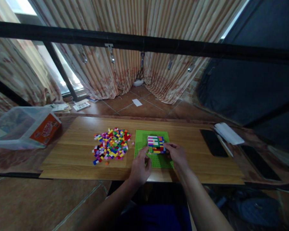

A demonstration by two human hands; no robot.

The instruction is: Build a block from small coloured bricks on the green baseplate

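Observation:
A multicoloured block of toy building bricks [156,144] sits on or just over a green studded baseplate [141,134]; which of the two I cannot tell. My left hand [141,165] is closed at the block's near left corner, thumb and fingers curled. On the opposite side, my right hand [177,156] pinches the block's right edge with its fingertips. The block has rows of white, pink and green on top, with red, yellow and blue along the near side. Left of the baseplate lies a pile of loose toy bricks [113,144] in many colours.
A wooden board [195,166] carries the baseplate and pile. At far left stands a clear plastic bin [21,128] with an orange label. A black tablet-like slab [214,142] and a white case [228,133] lie at right. A dark bar [144,41] crosses beyond the board.

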